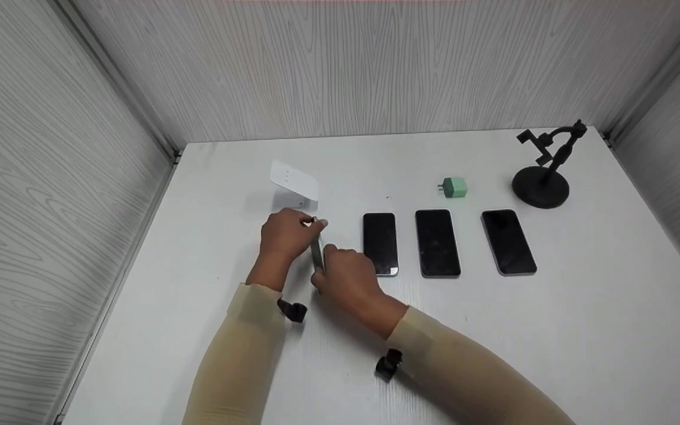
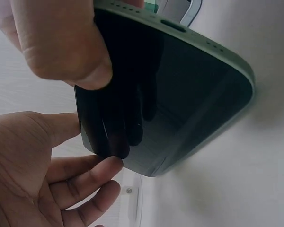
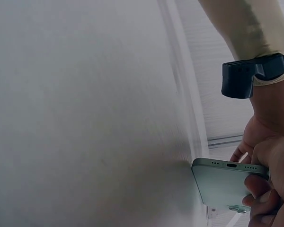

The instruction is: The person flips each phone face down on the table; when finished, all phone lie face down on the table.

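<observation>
Both hands hold a light green smartphone (image 1: 317,255) that stands on its long edge, close over the white table. Its dark screen (image 2: 180,94) faces left, and the pale green back (image 3: 220,189) with camera lenses faces right. At the far end, my left hand (image 1: 284,236) pinches the phone between thumb and fingers. My right hand (image 1: 350,276) grips it near the charging-port end, its thumb lying on the screen in the left wrist view. Just beyond the left hand is a white stand (image 1: 294,180) with a tilted plate, its lower part overlapped by that hand.
Several dark-screened phones lie to the right: one near the right hand (image 1: 380,239), a middle phone (image 1: 438,243) and a right-hand phone (image 1: 509,242). A green charger plug (image 1: 454,187) sits behind them. A black phone holder (image 1: 542,186) stands at the back right. Walls enclose the back and sides.
</observation>
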The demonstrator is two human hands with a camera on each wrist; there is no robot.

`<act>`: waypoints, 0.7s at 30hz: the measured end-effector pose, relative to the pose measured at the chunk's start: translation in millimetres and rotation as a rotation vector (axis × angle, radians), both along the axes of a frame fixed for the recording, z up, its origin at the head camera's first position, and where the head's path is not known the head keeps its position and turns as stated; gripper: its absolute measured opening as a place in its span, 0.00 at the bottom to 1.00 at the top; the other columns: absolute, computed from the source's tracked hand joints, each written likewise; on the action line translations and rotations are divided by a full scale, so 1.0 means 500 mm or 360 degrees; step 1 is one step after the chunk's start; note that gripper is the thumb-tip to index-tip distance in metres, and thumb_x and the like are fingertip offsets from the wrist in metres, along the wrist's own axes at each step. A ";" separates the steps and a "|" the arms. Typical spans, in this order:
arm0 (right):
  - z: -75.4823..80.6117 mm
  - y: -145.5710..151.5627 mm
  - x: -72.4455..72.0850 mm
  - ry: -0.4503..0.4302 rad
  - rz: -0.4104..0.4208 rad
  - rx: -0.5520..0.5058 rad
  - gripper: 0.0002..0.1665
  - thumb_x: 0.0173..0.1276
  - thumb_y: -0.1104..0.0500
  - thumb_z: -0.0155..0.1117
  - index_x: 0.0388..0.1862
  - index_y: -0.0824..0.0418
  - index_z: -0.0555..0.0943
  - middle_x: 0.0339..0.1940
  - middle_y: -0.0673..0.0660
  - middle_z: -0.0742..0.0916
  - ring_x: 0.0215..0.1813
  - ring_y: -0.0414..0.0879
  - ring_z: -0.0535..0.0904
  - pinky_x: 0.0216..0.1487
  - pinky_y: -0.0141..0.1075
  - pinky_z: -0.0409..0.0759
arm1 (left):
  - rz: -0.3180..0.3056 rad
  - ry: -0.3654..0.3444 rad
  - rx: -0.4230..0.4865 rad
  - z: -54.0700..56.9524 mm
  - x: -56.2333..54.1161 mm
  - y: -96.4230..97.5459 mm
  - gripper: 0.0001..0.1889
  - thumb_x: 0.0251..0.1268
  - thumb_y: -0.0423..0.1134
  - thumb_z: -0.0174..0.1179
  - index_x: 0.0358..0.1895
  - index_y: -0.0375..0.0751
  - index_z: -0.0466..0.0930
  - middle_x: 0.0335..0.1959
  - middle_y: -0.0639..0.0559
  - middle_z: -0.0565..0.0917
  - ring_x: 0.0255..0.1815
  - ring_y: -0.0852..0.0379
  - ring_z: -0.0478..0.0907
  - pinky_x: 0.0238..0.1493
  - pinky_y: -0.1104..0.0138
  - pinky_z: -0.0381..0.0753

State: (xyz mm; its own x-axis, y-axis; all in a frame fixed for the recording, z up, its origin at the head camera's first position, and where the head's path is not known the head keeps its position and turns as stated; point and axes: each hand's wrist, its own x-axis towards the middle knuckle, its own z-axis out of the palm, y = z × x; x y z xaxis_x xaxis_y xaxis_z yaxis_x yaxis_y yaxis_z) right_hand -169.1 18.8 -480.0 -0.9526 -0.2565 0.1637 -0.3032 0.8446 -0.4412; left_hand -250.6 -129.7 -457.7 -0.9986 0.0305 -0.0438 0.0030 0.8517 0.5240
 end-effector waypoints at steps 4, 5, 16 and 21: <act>-0.004 -0.004 0.003 0.0061 0.0036 0.0022 0.13 0.71 0.52 0.70 0.40 0.62 0.83 0.24 0.57 0.87 0.25 0.52 0.84 0.25 0.50 0.82 | 0.0031 -0.0003 -0.0063 0.011 -0.001 0.002 0.25 0.73 0.57 0.67 0.57 0.40 0.93 0.53 0.43 0.93 0.55 0.41 0.90 0.57 0.47 0.87; -0.005 -0.004 0.004 0.0069 0.0048 0.0022 0.14 0.71 0.52 0.70 0.42 0.62 0.84 0.24 0.57 0.88 0.25 0.52 0.84 0.25 0.50 0.83 | 0.0046 -0.0008 -0.0075 0.013 -0.001 0.001 0.24 0.73 0.56 0.67 0.57 0.39 0.93 0.53 0.43 0.93 0.54 0.41 0.90 0.57 0.47 0.87; -0.008 -0.008 0.006 -0.0075 0.0118 -0.0083 0.22 0.78 0.44 0.66 0.54 0.58 0.92 0.22 0.49 0.89 0.29 0.43 0.84 0.33 0.43 0.85 | 0.0154 0.0082 -0.0166 0.016 0.009 -0.002 0.18 0.67 0.46 0.66 0.18 0.47 0.81 0.18 0.53 0.84 0.24 0.51 0.76 0.32 0.57 0.73; -0.017 -0.010 0.007 -0.0128 0.0132 -0.0128 0.22 0.76 0.42 0.66 0.48 0.58 0.92 0.20 0.48 0.88 0.27 0.40 0.79 0.31 0.40 0.82 | 0.0186 0.0132 -0.0235 0.011 0.015 -0.005 0.23 0.65 0.45 0.66 0.12 0.50 0.70 0.11 0.55 0.75 0.22 0.51 0.74 0.36 0.54 0.77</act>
State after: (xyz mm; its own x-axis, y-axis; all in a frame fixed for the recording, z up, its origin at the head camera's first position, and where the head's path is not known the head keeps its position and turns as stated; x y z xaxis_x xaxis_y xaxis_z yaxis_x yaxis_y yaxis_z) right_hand -165.7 13.7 -488.3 -0.9397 -0.3237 0.1107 -0.3311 0.7790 -0.5324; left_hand -243.3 -132.1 -452.1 -0.9953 -0.0865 0.0435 -0.0623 0.9163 0.3956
